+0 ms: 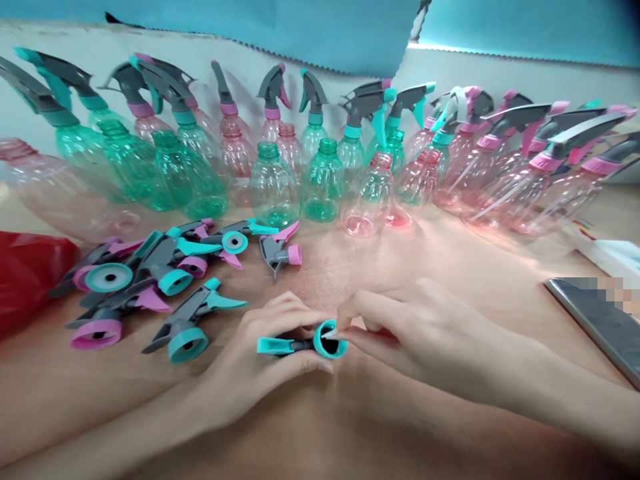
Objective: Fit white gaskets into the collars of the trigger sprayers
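Note:
My left hand is wrapped round a grey and teal spray trigger head, its teal collar turned up towards me. At the mouth of that collar, my right hand pinches a small whitish piece between thumb and forefinger. How far this piece reaches inside is hidden, and its exact kind is too small to make out. Left of my left hand lies a pile of loose trigger heads with teal and pink collars, the nearest being a teal trigger head. A pink-collared trigger head lies apart, beyond my hands.
Behind stand several green bottles and pink bottles without tops. Further back and right, more bottles carry trigger heads. A red plastic bag sits at the left edge, a phone at the right, on the wooden table.

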Demonstrator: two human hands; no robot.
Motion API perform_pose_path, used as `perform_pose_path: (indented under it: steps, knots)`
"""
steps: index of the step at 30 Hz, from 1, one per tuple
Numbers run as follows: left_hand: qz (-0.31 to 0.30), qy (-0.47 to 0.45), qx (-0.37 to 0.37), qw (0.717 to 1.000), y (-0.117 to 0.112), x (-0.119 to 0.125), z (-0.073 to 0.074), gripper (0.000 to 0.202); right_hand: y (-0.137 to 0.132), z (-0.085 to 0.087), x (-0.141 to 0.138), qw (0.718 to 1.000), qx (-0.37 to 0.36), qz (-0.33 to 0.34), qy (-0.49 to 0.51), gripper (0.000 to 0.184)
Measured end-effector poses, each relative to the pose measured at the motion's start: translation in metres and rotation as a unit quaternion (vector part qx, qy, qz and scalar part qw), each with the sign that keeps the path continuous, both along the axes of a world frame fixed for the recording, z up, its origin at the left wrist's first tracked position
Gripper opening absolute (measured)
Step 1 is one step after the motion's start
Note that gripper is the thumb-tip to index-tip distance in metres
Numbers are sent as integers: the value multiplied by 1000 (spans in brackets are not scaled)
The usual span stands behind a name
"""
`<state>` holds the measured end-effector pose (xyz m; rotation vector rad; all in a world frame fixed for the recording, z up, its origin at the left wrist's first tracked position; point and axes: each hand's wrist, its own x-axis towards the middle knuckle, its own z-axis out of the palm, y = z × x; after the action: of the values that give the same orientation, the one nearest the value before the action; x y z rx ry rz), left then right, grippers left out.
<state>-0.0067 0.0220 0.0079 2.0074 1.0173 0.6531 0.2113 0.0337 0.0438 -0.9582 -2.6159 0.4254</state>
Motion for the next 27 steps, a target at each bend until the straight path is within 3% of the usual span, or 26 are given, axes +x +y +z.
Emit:
perform_pose_path:
  steps: [4,13,18,27]
  knots:
    - [5,-3,-17,1000,1,0,0,25,-1,-4,1,999,-2,34,-10,19]
    - [5,-7,-19,1000,1,-1,-1,24,8,2,-1,977,-206,20,46,15]
    - [7,6,-24,1000,0,-2,-1,27,12,7,3,949,-311,47,20,24]
    - [5,-7,-32,999,1,-1,-3,28,14,0,3,949,-309,25,56,29]
